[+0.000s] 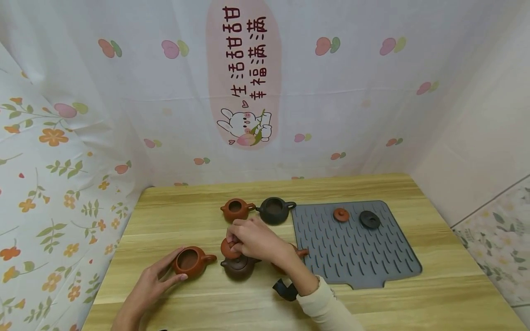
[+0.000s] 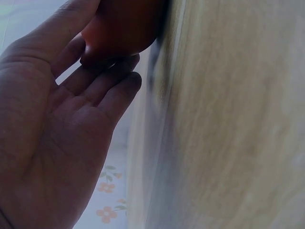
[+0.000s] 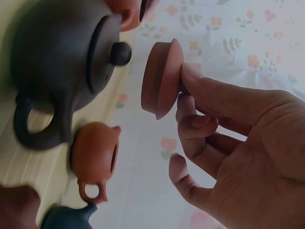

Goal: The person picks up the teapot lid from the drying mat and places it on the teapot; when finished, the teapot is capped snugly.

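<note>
At the left of the head view, my left hand (image 1: 153, 281) holds a lidless reddish-brown clay teapot (image 1: 198, 266) between thumb and fingers; its handle points right. In the left wrist view the fingers of that hand (image 2: 71, 105) lie against the teapot's lower side (image 2: 121, 31). My right hand (image 1: 258, 239) pinches a reddish clay lid (image 1: 228, 249) by its top, with thumb and index finger. That lid (image 3: 162, 81) hangs tilted, apart from any pot. Just below it stands a dark brown teapot (image 1: 239, 272) with its own lid on.
Behind are a small lidless orange-brown teapot (image 1: 237, 214) and a lidless black teapot (image 1: 274, 219). Another reddish teapot (image 1: 303, 252) is mostly hidden by my right forearm. On the grey mat (image 1: 352, 253) lie an orange lid (image 1: 341, 214) and a black lid (image 1: 370, 219).
</note>
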The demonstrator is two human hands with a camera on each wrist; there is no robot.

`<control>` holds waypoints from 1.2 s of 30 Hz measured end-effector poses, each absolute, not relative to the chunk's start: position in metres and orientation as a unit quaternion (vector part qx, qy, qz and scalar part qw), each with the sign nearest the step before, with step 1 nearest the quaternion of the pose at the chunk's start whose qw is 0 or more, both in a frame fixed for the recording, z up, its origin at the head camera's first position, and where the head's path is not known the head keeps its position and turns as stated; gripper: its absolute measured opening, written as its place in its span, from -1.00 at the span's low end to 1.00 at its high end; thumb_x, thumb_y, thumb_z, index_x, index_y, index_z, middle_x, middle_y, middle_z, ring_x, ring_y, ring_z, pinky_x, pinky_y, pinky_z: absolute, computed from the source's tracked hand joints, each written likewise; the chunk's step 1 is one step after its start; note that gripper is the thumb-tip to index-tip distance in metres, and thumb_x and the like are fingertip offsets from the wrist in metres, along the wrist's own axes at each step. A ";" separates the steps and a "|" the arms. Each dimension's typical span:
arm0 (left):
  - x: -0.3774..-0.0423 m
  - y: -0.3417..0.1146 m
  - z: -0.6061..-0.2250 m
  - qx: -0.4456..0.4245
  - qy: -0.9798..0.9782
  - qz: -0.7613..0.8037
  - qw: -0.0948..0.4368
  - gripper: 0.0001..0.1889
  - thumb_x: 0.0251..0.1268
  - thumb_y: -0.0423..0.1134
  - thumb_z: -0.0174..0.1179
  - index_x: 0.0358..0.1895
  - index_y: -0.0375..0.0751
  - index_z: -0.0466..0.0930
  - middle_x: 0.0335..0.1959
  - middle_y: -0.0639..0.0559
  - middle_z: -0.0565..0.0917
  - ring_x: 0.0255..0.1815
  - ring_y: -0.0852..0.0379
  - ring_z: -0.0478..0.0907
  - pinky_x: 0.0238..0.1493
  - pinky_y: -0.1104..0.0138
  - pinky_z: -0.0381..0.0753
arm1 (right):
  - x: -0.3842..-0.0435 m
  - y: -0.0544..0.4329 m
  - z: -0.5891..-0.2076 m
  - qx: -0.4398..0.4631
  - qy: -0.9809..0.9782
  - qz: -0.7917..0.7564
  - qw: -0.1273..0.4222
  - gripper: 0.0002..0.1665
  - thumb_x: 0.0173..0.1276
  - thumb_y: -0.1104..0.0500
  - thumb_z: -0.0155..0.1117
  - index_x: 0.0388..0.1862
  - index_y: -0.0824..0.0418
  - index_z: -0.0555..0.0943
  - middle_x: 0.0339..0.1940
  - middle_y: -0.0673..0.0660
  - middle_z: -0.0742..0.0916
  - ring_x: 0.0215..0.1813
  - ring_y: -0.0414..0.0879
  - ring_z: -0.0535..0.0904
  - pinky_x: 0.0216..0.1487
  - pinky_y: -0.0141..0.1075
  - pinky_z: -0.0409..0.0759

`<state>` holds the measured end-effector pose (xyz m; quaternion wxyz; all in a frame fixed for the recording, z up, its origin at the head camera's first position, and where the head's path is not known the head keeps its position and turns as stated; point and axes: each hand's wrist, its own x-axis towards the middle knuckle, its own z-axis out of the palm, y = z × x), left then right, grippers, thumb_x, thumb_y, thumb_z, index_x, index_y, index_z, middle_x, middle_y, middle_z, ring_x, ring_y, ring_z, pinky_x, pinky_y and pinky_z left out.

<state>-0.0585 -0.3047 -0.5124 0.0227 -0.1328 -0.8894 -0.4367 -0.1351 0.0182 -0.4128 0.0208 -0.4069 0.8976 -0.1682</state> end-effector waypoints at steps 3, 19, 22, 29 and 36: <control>-0.058 -0.305 -0.513 -0.134 -0.891 -0.433 0.026 -0.25 0.27 -0.30 0.59 0.54 -0.24 0.57 0.41 -0.40 0.66 0.38 0.60 0.38 0.28 0.83 0.32 | -0.135 0.013 -0.413 -0.413 0.894 -0.170 0.012 -0.92 0.54 0.16 0.53 -0.15 0.04 0.74 -0.19 -0.04 0.72 -0.18 -0.20 0.63 -0.09 -0.33 0.45; -0.058 -0.305 -0.513 -0.144 -0.888 -0.435 0.032 -0.27 0.29 -0.32 0.58 0.54 -0.28 0.57 0.40 -0.39 0.67 0.39 0.61 0.39 0.29 0.81 0.36 | -0.141 -0.031 -0.409 -0.423 0.890 -0.163 0.046 -0.85 0.54 0.14 0.53 -0.22 0.02 0.69 -0.28 -0.12 0.63 -0.26 -0.32 0.44 -0.12 -0.41 0.25; -0.057 -0.305 -0.512 -0.139 -0.893 -0.428 0.030 -0.28 0.30 -0.30 0.58 0.54 -0.25 0.58 0.40 -0.36 0.68 0.39 0.58 0.41 0.29 0.78 0.38 | -0.141 -0.042 -0.410 -0.433 0.888 -0.145 0.042 -0.86 0.54 0.11 0.54 -0.21 0.00 0.69 -0.27 -0.14 0.64 -0.25 -0.34 0.46 -0.10 -0.43 0.29; -0.058 -0.305 -0.512 -0.130 -0.898 -0.420 0.016 -0.28 0.35 -0.26 0.56 0.56 -0.21 0.56 0.42 -0.32 0.67 0.39 0.49 0.46 0.31 0.67 0.50 | -0.145 -0.061 -0.414 -0.448 0.884 -0.127 0.040 -0.89 0.55 0.06 0.53 -0.15 -0.01 0.72 -0.22 -0.15 0.68 -0.21 -0.37 0.52 -0.09 -0.47 0.42; -0.058 -0.306 -0.510 -0.125 -0.899 -0.421 0.008 -0.28 0.35 -0.26 0.55 0.57 -0.24 0.55 0.44 -0.37 0.65 0.40 0.43 0.48 0.32 0.57 0.58 | -0.148 -0.074 -0.421 -0.451 0.883 -0.123 0.047 -0.88 0.53 0.05 0.55 -0.15 -0.05 0.72 -0.23 -0.18 0.67 -0.20 -0.38 0.52 -0.02 -0.41 0.42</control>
